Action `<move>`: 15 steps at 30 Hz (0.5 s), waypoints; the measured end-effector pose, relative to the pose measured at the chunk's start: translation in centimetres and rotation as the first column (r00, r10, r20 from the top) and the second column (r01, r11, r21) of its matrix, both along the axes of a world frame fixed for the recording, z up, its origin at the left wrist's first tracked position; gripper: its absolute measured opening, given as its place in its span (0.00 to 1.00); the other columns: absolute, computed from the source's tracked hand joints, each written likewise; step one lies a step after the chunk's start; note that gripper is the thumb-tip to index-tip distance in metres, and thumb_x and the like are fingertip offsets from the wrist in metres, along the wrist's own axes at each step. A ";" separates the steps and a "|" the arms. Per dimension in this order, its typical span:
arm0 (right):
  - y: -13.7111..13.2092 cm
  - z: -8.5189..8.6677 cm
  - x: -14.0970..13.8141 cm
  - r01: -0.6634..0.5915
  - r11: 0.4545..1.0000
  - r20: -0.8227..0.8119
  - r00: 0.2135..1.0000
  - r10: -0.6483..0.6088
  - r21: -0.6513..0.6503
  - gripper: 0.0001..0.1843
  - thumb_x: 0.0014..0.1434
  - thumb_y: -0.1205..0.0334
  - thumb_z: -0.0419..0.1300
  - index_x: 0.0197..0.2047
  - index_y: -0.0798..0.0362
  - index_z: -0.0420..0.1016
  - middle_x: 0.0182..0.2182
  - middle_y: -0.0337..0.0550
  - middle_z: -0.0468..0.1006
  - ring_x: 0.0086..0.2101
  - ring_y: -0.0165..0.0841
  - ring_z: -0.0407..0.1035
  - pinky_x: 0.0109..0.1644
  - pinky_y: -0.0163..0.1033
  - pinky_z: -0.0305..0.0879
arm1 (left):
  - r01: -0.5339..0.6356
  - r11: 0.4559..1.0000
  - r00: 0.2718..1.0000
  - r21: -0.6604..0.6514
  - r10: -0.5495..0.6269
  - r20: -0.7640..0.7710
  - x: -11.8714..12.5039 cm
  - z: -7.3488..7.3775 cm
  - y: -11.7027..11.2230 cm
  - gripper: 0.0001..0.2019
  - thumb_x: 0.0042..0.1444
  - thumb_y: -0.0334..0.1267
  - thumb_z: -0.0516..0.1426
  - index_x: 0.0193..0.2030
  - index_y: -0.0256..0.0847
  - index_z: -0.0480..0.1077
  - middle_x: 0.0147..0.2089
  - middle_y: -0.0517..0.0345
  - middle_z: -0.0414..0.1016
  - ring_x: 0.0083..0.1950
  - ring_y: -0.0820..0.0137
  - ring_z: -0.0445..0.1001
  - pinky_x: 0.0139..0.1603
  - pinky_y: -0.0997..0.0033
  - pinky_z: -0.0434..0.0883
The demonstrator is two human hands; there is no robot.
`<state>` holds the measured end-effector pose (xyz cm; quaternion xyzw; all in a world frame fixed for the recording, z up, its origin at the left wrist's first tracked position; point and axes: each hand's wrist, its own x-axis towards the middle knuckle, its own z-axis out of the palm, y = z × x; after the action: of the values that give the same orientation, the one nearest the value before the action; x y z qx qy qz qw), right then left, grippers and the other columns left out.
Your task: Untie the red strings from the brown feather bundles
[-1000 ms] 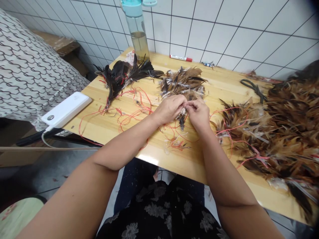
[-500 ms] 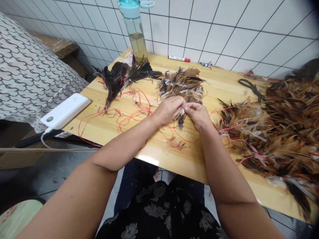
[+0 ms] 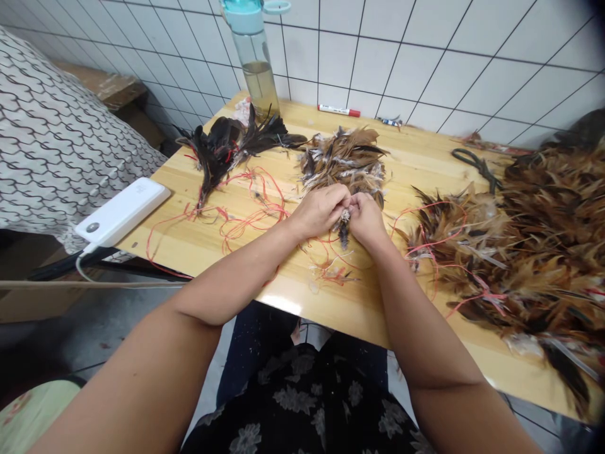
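Over the middle of the table, my left hand (image 3: 322,210) is closed with its fingertips round a small feather bundle (image 3: 344,232). Its quills and pale fluff show below the fingers, with a dark tip hanging down. My right hand (image 3: 367,219) pinches right beside it, fingertips against the left ones; what lies between its fingers is hidden. Red string (image 3: 253,217) lies in loose loops to the left and runs under my hands. Just behind them is a pile of brown feathers (image 3: 347,161).
Dark feathers (image 3: 220,148) lie at the back left by a water bottle (image 3: 255,69). A large heap of brown feathers (image 3: 553,233) covers the right side. A red-capped marker (image 3: 339,111) lies near the tiled wall. A white power bank (image 3: 123,211) sits at the left edge.
My right hand has moved slightly left and its fingers have curled in closer to the left hand. The left hand stays nearly in place with the bundle.
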<state>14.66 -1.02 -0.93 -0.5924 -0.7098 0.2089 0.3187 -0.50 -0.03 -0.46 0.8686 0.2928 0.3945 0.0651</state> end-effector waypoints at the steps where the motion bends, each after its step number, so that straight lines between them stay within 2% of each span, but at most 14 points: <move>1: -0.3 0.3 -0.3 0.023 0.999 0.081 0.996 -0.025 0.022 0.06 0.54 0.70 0.51 0.33 0.53 0.68 0.36 0.48 0.70 0.36 0.38 0.65 0.42 0.43 0.61 | -0.013 1.000 1.000 -0.011 0.013 -0.005 0.1 -0.1 0.0 0.07 0.53 0.24 0.51 0.34 0.40 0.62 0.33 0.57 0.67 0.35 0.71 0.67 0.37 0.72 0.63; 4: -1.2 1.1 -1.0 0.076 0.995 0.253 0.963 -0.089 0.058 0.08 0.57 0.68 0.51 0.39 0.53 0.69 0.42 0.52 0.68 0.34 0.39 0.65 0.38 0.43 0.60 | -0.066 0.997 0.998 -0.029 0.066 -0.006 0.4 -0.5 0.0 0.09 0.50 0.22 0.51 0.35 0.40 0.61 0.33 0.57 0.66 0.35 0.70 0.66 0.37 0.71 0.63; 7: -1.5 1.3 -1.2 0.094 0.992 0.256 0.960 -0.113 0.087 0.08 0.58 0.68 0.51 0.40 0.53 0.69 0.43 0.52 0.68 0.33 0.38 0.65 0.37 0.42 0.60 | -0.125 0.992 0.992 -0.024 0.126 0.008 0.6 -0.7 0.0 0.09 0.50 0.23 0.51 0.34 0.41 0.60 0.33 0.57 0.66 0.35 0.69 0.66 0.37 0.70 0.63; 11: -0.5 0.5 -0.5 0.063 0.993 0.032 0.997 -0.067 0.100 0.07 0.55 0.69 0.52 0.33 0.53 0.70 0.36 0.47 0.70 0.35 0.38 0.65 0.42 0.43 0.63 | -0.157 0.987 0.987 -0.018 0.158 0.018 0.5 -0.5 0.2 0.07 0.53 0.25 0.51 0.35 0.40 0.60 0.34 0.56 0.67 0.36 0.69 0.67 0.38 0.69 0.64; 15: 0.3 0.0 0.3 0.045 0.997 -0.211 0.977 -0.032 0.059 0.04 0.52 0.67 0.56 0.30 0.53 0.72 0.31 0.42 0.71 0.32 0.34 0.64 0.42 0.42 0.64 | -0.145 0.989 0.989 -0.005 0.145 0.032 0.1 -0.1 0.3 0.05 0.56 0.27 0.52 0.36 0.40 0.61 0.34 0.57 0.68 0.36 0.70 0.67 0.38 0.70 0.64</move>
<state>15.00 -0.70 -0.97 -0.5702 -0.6668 0.2415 0.4146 -0.45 0.30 -0.54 0.8384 0.3546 0.4117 0.0420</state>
